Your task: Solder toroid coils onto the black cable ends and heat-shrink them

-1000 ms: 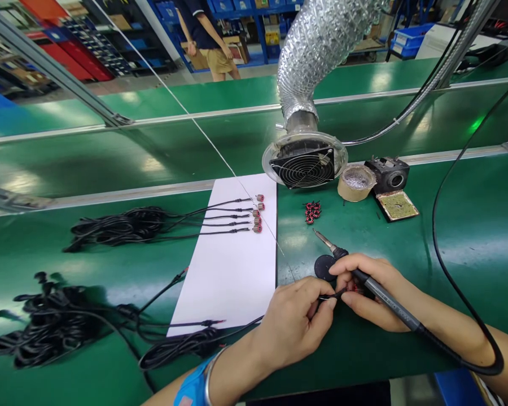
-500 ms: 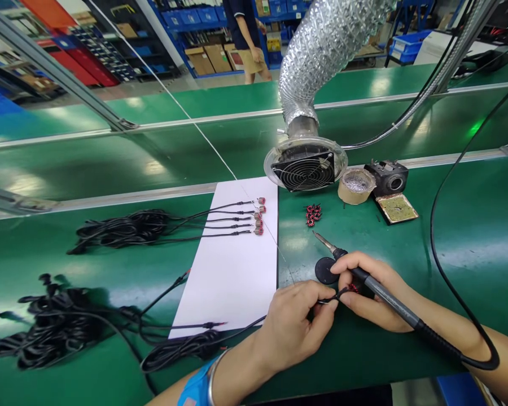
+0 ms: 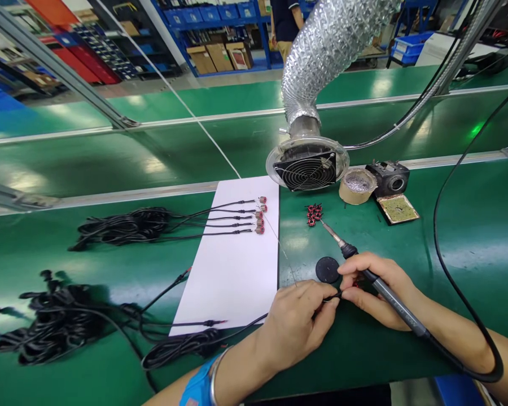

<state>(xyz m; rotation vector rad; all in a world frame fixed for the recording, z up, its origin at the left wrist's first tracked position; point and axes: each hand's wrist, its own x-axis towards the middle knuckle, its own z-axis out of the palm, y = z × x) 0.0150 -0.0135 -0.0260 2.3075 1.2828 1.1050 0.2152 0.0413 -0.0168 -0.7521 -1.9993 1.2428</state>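
Observation:
My left hand (image 3: 298, 321) pinches the end of a black cable (image 3: 245, 326) near the front edge of the green bench. My right hand (image 3: 375, 287) grips a black soldering iron (image 3: 389, 296) whose tip points up and left, and its fingertips also hold a small red coil against the cable end. The two hands meet beside a black round pad (image 3: 327, 269). A thin solder wire (image 3: 279, 242) hangs down to a point just above my left hand.
A white sheet (image 3: 232, 270) carries several cables with red coils (image 3: 260, 215) at their ends. Black cable bundles (image 3: 122, 225) lie left. A fume extractor fan (image 3: 307, 166), a pile of loose coils (image 3: 313, 213), a tape roll (image 3: 356, 185) and an iron stand with sponge (image 3: 395, 206) stand behind. A person walks at the far back.
The soldering iron tip has swung up and away toward the loose coils, uncovering the round pad. The person at the back has walked right.

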